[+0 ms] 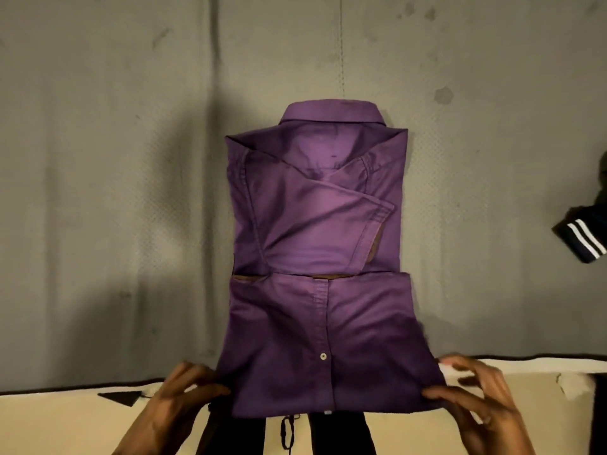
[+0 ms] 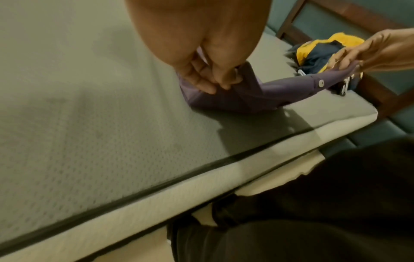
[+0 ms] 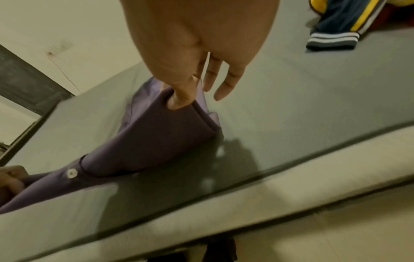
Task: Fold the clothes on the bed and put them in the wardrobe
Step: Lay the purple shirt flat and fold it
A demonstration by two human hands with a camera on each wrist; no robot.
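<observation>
Purple button-up cotton shirt [image 1: 315, 244] is lying back-up on the grey textured mattress of the bed [image 1: 98, 192], collar at the far end, sides and sleeves folded in, hem end already doubled up toward the middle. Near fold is overhanging the mattress edge, lifted slightly.

Left hand [image 1: 184, 389] is gripping the near-left corner of the fold; fingers [image 2: 201, 83] are curling around the cloth, thumb on top. Right hand [image 1: 473, 395] is holding the near-right corner; thumb and forefinger are pinching the fabric, the other fingers [image 3: 224, 88] are spreading loose, off the cloth.

Navy garment with white-striped cuff and yellow panels [image 3: 336, 33] is sitting on the mattress well to the right. Person's dark trousers [image 2: 313, 212] are showing beside the bed.
</observation>
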